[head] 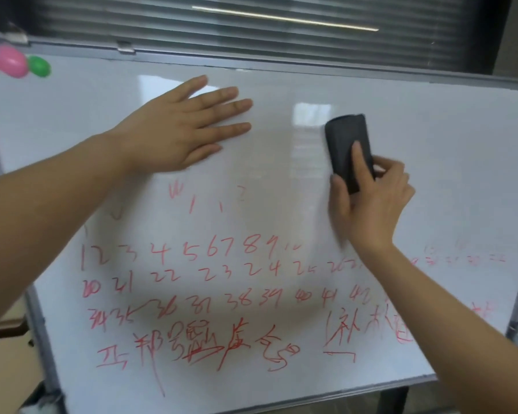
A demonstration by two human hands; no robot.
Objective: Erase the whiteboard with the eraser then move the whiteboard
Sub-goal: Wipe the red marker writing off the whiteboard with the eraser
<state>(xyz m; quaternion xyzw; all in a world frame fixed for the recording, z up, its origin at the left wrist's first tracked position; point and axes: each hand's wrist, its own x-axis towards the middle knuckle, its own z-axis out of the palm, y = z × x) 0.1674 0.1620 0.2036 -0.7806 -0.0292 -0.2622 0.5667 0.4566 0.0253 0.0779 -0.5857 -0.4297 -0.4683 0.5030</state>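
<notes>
Dark blinds (251, 28) hang behind the whiteboard (431, 144). Right hand (371, 201) holds the eraser (346, 144) on it; left hand (180, 130) presses flat. Wiping is half done. Next, rub the red writing (192, 294) below.

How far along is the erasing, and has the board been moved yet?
Done: the upper part of the whiteboard looks wiped. In hand: the right hand holds the eraser against the board while the left hand presses flat on it. Left: the red writing across the lower half, faint smudges at right, then moving the board.
</notes>
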